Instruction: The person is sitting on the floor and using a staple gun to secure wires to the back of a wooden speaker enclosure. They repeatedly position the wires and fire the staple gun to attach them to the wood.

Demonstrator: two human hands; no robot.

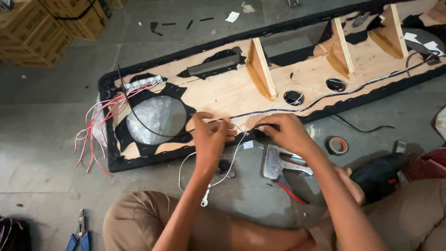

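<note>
- The left hand [211,135] and the right hand [283,132] meet near the centre of the frame, at the near edge of a long plywood panel [232,88] that runs from the left up to the upper right; both are closed in a pinch on a thin white wire [232,155], which sags in a loop below them toward the floor
- The wire lies along the panel's near edge, trailing rightward past two round holes [293,97]; as a judgement, that stretch looks already routed, while the loop under the hands is loose and not yet fixed
- At the left of the panel a large round opening [155,118] shows silvery film, ringed by black fabric; red wires [93,135] spill off that end, unconnected so far as can be seen
- Below the right hand a metal staple gun [274,162] lies on the floor; a roll of tape [337,145] sits right of it; blue-handled pliers [79,237] lie at lower left, well apart
</note>
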